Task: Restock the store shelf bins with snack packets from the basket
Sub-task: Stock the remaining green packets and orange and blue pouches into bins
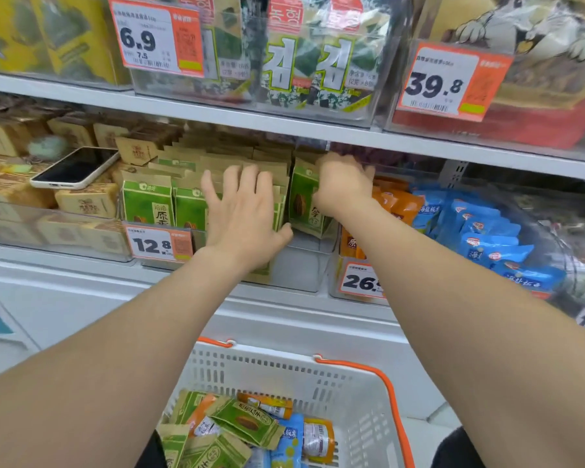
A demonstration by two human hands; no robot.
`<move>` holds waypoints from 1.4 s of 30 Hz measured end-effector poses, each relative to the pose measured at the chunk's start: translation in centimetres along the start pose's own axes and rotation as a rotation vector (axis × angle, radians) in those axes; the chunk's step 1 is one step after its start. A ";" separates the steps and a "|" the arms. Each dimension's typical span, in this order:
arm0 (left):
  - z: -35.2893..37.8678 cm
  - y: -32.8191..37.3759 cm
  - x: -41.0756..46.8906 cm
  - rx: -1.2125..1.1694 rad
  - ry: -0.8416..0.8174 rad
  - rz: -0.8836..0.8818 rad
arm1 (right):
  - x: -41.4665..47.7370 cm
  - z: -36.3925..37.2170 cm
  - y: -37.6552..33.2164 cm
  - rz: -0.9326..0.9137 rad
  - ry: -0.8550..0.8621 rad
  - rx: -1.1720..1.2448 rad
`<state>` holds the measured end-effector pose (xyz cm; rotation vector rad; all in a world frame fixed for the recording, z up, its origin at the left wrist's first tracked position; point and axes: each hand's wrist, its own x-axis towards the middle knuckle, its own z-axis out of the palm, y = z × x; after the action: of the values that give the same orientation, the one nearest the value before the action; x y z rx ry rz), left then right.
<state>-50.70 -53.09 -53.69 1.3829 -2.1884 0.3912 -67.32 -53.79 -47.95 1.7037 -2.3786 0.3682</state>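
Note:
A clear shelf bin point(298, 265) on the middle shelf holds upright green and kraft snack packets point(147, 204). My left hand point(244, 211) lies flat with straight fingers against the row of packets, pressing them leftward. My right hand point(343, 184) grips the top of one green packet point(304, 204) standing at the bin's right end, fingers curled over its upper edge. Below, a white basket point(348, 390) with orange handles holds several green, orange and blue packets point(247, 423).
A phone point(73, 167) lies on brown boxes in the left bin. Orange packets point(397, 204) and blue packets point(487, 238) fill the bins to the right. Seaweed packs point(301, 62) sit on the shelf above. Price tags hang on the bin fronts.

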 end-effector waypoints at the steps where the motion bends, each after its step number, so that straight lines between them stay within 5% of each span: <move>1: 0.2 0.1 0.1 0.003 0.018 -0.006 | 0.8 0.0 -0.3 0.015 -0.029 -0.021; 8: 1.2 0.2 0.4 -0.013 0.101 -0.014 | 4.0 1.9 -1.4 0.084 -0.047 -0.215; 14: 1.0 0.1 0.3 -0.025 0.095 -0.014 | 4.0 2.6 -2.5 0.049 0.155 -0.324; 21: 0.4 -0.3 0.0 -0.065 0.059 0.008 | 1.5 2.1 -2.4 -0.239 -0.007 -0.535; 26: -0.5 -0.3 -0.5 -0.144 0.048 0.000 | -0.8 1.5 -2.3 -0.281 -0.095 -0.565; 35: -3.7 -0.6 -2.6 -0.243 0.172 -0.022 | -6.5 -1.9 -1.6 -0.454 0.123 -0.371; 42: -4.4 -1.6 -7.0 -0.164 -0.309 -0.004 | -14.4 -2.5 -1.9 -0.494 0.019 -0.165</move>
<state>-45.64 -46.35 -54.05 1.4326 -2.3995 -0.0078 -60.92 -40.63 -49.67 2.1017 -1.8233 0.1028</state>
